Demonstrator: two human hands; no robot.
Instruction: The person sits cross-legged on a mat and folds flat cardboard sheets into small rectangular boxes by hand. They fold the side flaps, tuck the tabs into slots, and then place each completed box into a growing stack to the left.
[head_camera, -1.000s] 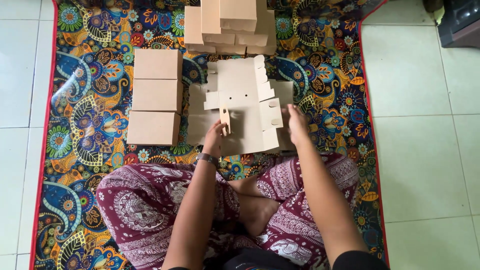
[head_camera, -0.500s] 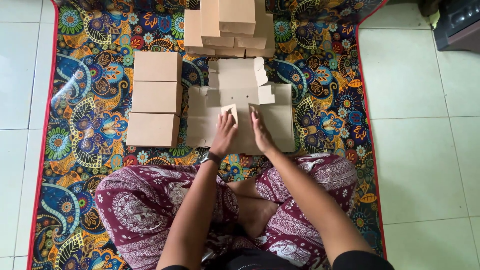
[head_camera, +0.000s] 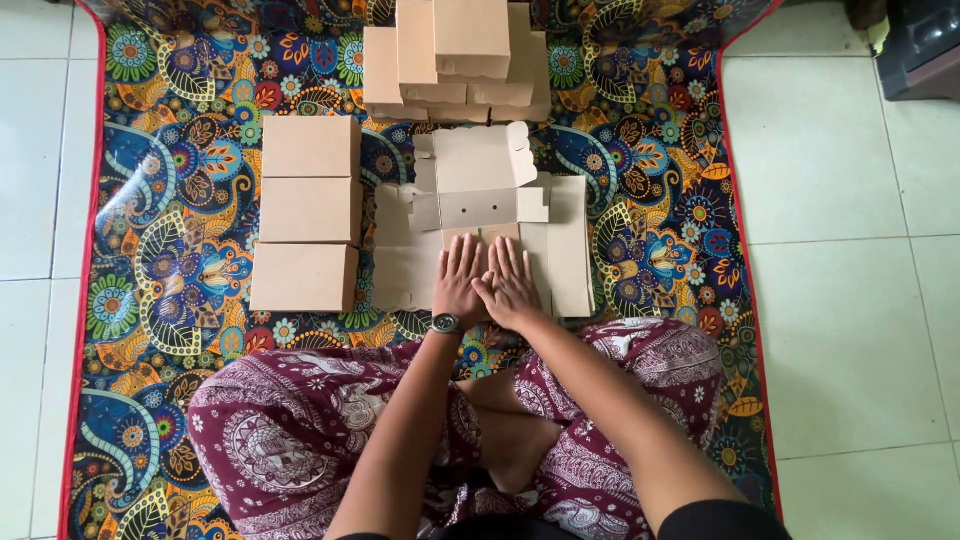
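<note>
Brown die-cut cardboard box blank (head_camera: 480, 215), partly folded, flat on mat

Patterned mat (head_camera: 160, 330), red-edged, spread over pale floor tiles (head_camera: 850, 300). Three closed cardboard boxes (head_camera: 308, 212) in a column at left of mat, touching end to end. Stack of folded boxes (head_camera: 455, 50) at top centre, piled in layers. Dark object (head_camera: 925, 45) at top right corner, on tiles, partly out of view. Patterned maroon trousers (head_camera: 290, 430) at bottom.
</note>
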